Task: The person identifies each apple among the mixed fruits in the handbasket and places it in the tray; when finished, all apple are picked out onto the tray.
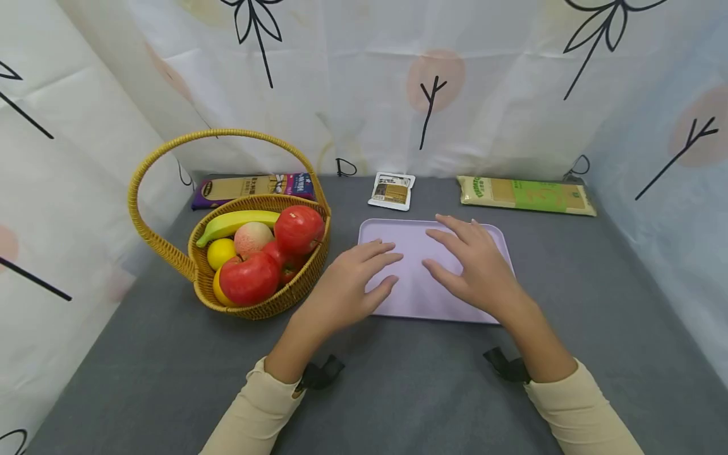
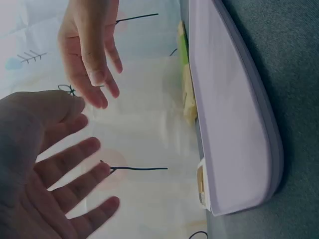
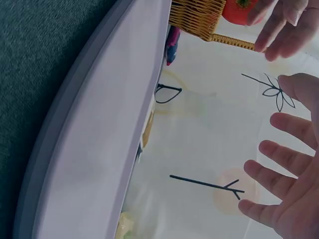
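Both hands hover over a pale purple tray (image 1: 409, 297), apart from it and from each other. The left hand (image 1: 355, 278) is above the tray's left part, its fingers spread and slightly bent, holding nothing. Over the right part, the right hand (image 1: 478, 268) has its fingers spread too, with nothing in its grasp. In the left wrist view the left hand (image 2: 65, 169) shows a bare palm, and the tray (image 2: 229, 114) lies beyond it. The right wrist view shows the right hand (image 3: 284, 169) with its fingers apart, beside the tray (image 3: 99, 129).
A wicker basket (image 1: 296, 292) with a tall handle stands left, holding apples (image 1: 250, 278), a banana (image 1: 239, 222), a peach (image 1: 253, 239) and yellow fruit. Along the back lie a purple-ended packet (image 1: 244, 186), a small white sachet (image 1: 392, 191) and a green-and-beige packet (image 1: 529, 194). Patterned curtains surround the grey table.
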`<state>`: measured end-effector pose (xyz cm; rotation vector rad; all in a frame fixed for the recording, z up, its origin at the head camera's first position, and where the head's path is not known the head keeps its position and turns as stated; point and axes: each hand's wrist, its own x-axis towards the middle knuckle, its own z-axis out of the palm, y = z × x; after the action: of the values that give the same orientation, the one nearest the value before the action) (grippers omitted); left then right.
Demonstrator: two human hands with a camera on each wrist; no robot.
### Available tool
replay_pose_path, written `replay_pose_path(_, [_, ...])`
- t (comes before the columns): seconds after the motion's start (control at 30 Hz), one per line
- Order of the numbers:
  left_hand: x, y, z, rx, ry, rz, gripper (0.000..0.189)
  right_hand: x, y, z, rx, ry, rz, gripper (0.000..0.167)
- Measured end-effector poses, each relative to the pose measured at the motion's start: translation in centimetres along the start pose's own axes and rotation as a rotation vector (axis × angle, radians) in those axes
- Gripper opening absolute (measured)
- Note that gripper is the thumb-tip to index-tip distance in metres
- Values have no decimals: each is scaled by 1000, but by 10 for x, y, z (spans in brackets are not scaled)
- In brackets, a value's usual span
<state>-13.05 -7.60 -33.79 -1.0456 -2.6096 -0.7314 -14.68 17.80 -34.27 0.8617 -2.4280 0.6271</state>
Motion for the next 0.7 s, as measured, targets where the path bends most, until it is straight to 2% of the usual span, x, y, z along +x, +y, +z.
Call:
replay_pose_path(0.13, [-6,0,-4,-63,157,45,34,3,-2,1,20,62,3,41])
replay_pose_path(0.47, [-23,-6,-21,-294,486,177,21,16,-16,11,148,152,-11,38])
replay_pose_path(0.57, [-29,-9,-27,-312,568,208,25,20,-21,15,169,164,-22,38])
replay_pose_path(0.7, [-38,-13,-39,-278,647,232,32,26,-24,19,194,186,-39,38])
